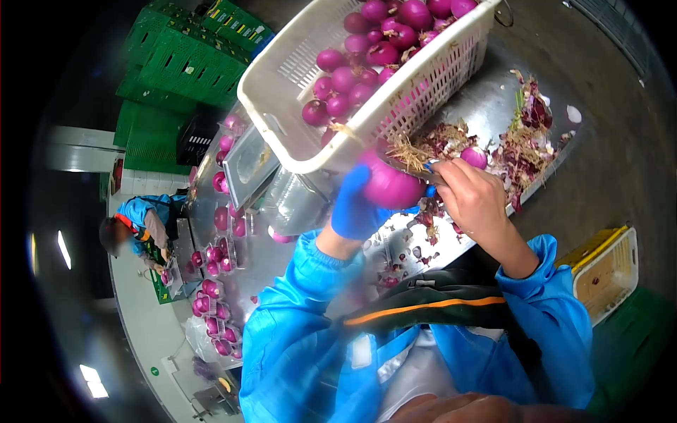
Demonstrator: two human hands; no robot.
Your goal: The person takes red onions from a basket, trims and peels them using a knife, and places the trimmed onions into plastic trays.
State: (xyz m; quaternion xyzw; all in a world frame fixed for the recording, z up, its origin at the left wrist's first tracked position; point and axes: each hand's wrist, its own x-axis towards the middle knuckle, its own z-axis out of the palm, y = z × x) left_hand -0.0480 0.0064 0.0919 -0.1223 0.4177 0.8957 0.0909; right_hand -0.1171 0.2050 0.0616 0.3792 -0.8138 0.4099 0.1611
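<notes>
My left hand (pixel 355 206), in a blue glove, is closed around a large peeled-looking red onion (pixel 393 187). A dry tuft of roots (pixel 407 151) sticks up at the onion's top. Bare and closed, my right hand (pixel 474 196) grips a knife (pixel 416 171), whose blade lies against the onion's root end. Its handle is mostly hidden in my fingers. Just beyond my hands stands a white plastic basket (pixel 282 151) holding many red onions (pixel 343 79). Another red onion (pixel 474 157) lies on the metal table behind my right hand.
Onion skins and roots (pixel 525 151) litter the metal table (pixel 486 67). Clear packs of onions (pixel 215 257) stand at the left, near a metal scale-like device (pixel 243 169). A co-worker (pixel 144 222) is farther left. Green crates (pixel 187 63) are stacked behind; a white-and-yellow crate (pixel 606 271) sits right.
</notes>
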